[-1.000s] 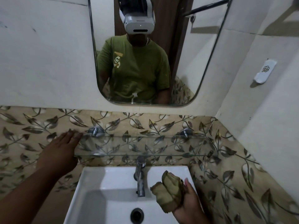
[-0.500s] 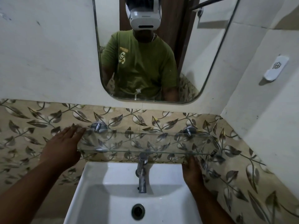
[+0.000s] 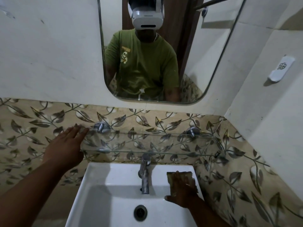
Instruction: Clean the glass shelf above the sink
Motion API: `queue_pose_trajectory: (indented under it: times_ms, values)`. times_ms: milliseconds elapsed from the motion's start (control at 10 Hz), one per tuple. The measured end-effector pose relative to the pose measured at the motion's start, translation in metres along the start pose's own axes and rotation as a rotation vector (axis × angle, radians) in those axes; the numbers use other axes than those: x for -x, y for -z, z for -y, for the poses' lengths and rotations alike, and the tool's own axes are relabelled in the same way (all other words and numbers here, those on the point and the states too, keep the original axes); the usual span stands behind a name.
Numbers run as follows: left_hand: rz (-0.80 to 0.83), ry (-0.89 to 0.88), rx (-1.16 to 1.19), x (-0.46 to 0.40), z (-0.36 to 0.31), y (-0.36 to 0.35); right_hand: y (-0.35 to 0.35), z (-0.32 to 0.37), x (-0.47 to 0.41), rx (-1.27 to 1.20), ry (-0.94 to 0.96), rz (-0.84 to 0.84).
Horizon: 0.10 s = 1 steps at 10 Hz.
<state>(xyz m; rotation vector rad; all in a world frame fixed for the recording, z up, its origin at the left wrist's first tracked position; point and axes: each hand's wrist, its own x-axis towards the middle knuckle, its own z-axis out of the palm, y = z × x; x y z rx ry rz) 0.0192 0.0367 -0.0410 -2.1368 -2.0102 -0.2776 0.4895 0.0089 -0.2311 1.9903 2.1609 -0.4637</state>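
Note:
A clear glass shelf (image 3: 164, 143) spans the leaf-patterned wall above the white sink (image 3: 114, 194), held by two chrome brackets. My left hand (image 3: 65, 146) lies flat with fingers spread at the shelf's left end, fingertips near the left bracket (image 3: 100, 126). My right hand (image 3: 183, 189) presses flat on a yellow-green cloth (image 3: 170, 177) spread on the sink's rear right ledge, beside the chrome tap (image 3: 145, 174).
A mirror (image 3: 164, 51) hangs above the shelf and reflects a person in a green shirt. A white holder (image 3: 281, 68) is fixed on the right wall. The right wall stands close to the shelf's right bracket (image 3: 192, 131). The drain (image 3: 140, 212) sits in the basin.
One second ago my right hand held the bunched cloth over the basin; it then rose toward the shelf's right end, and now presses the cloth flat on the sink ledge. My left hand stayed put.

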Motion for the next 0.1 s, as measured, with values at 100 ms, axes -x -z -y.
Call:
queue_pose_trajectory:
  times_ms: [100]
  values:
    - [0.005,0.001,0.028,0.0032,-0.0015,-0.0033,0.01,0.0106,-0.0048,0.001,-0.066,0.052]
